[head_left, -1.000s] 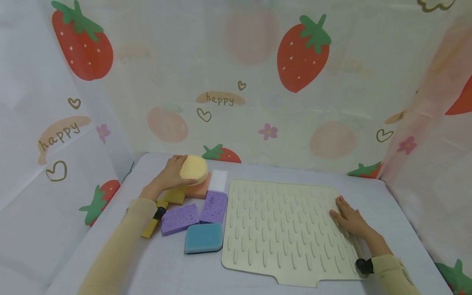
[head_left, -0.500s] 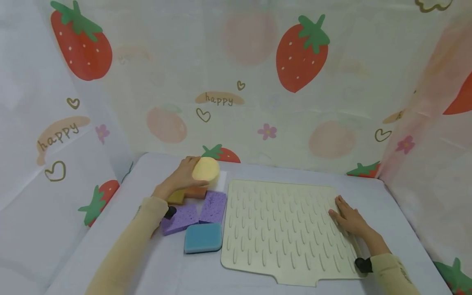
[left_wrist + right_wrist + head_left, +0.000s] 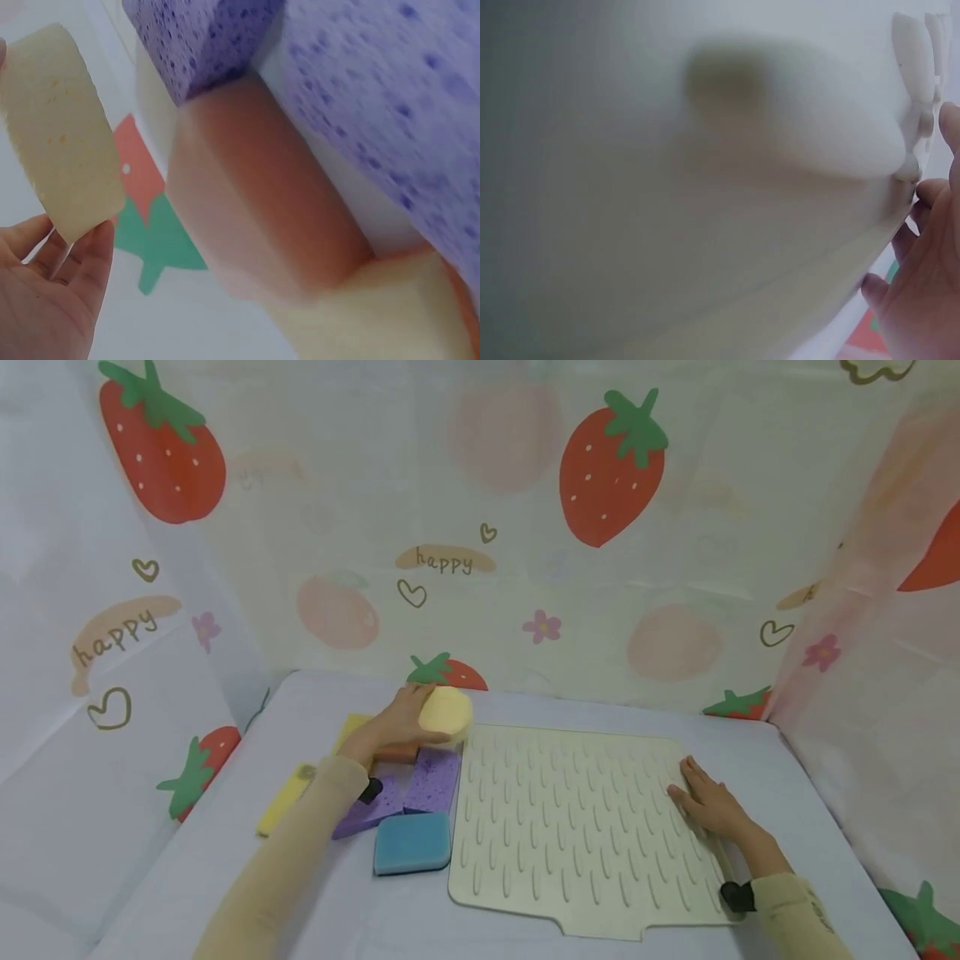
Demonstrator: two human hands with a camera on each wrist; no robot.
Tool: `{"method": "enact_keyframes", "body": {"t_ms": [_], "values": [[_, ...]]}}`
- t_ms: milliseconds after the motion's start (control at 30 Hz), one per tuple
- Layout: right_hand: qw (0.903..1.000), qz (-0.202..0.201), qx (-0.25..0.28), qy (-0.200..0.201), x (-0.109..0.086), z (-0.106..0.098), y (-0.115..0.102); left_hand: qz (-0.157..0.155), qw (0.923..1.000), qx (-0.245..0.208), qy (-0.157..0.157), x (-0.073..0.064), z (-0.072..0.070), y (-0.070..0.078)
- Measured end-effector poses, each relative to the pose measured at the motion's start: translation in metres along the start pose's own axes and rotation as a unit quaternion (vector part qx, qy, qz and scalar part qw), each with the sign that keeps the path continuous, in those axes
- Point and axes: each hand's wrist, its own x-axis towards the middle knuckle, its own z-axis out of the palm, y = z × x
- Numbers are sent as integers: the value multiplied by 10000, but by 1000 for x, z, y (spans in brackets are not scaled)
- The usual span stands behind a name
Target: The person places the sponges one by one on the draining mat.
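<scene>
In the head view, my left hand [image 3: 396, 720] grips a round pale-yellow sponge [image 3: 447, 713] by its edge, near the mat's back-left corner. Fingers and thumb hold the sponge [image 3: 64, 131] from its sides in the left wrist view, apart from the sponges below. My right hand [image 3: 712, 806] rests with extended fingers on the right edge of a cream mat [image 3: 585, 827] with raised ridges. Seen from the right wrist, the fingers of that hand [image 3: 930, 277] touch the mat's edge, with its blurred ridges close to the camera.
Left of the mat lie two purple sponges [image 3: 432, 781], a blue sponge [image 3: 412, 845], an orange sponge [image 3: 396, 754] and yellow pieces [image 3: 283, 799], partly covered by the left arm. A white fabric wall [image 3: 525, 585] with strawberry prints stands behind the table.
My left hand has carried the round sponge rightward, from above the orange sponge to beside the mat's back-left corner. It now hides the white block. My right hand stays on the mat.
</scene>
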Motion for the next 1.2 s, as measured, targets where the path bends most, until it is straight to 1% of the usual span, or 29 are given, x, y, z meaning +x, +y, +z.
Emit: {"method": "enact_keyframes", "body": {"t_ms": [100,233,333,400,567,700,833,933,1067,1200], "values": [[10000,-3,15,-5,0,-1,-1,-14,9998,165,-117,3,4,7],[10000,23,-17,-40,0,-2,0,147,9990,316,-287,8,10,18],[9999,10,-128,-57,0,-3,2,372,9983,281,-361,12,14,24],[9998,-22,-161,-73,1,-4,2,380,9983,233,-380,14,17,27],[9999,-69,-101,-116,1,-9,4,312,9983,257,-425,19,24,28],[9997,-126,-149,-122,0,-10,8,283,9981,294,-457,21,30,28],[9996,-169,-206,-111,0,-13,13,235,9980,307,-509,21,30,31],[9997,-85,-143,-161,-2,-15,17,192,9977,329,-558,20,30,34],[9997,10,-101,-218,-3,-19,19,201,9972,465,-554,19,32,36],[9997,-9,-24,-260,-3,-21,20,264,9969,470,-566,21,34,37]]}}
